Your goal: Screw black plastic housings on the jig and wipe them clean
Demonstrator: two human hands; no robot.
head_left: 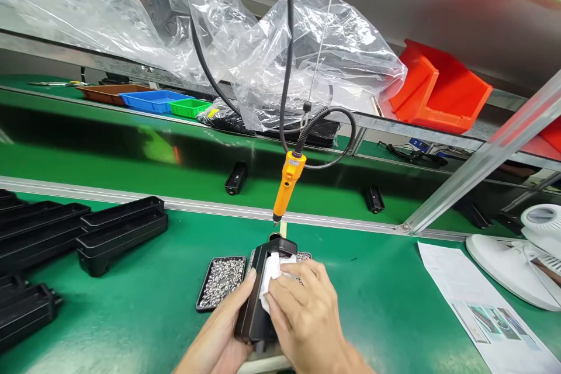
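My left hand point(228, 327) grips a long black plastic housing point(252, 312) by its left side, thumb along the edge. The housing is tilted, its far end raised above the green table. In my right hand point(309, 310) is a bunched white cloth or tissue point(270, 280), pressed by the fingertips onto the housing's upper face. A black tray of small metal screws point(222, 281) lies just left of the housing. Behind the housing is a second tray of screws point(304, 256), mostly hidden. An orange electric screwdriver point(289, 184) hangs tip down beyond the housing's far end.
Several black housings point(123, 231) lie on the left of the table. At right are a printed sheet point(486, 310) and a white fan point(517, 269). The shelf above holds clear plastic bags point(328, 41), a red bin point(438, 90) and a blue tray point(153, 100).
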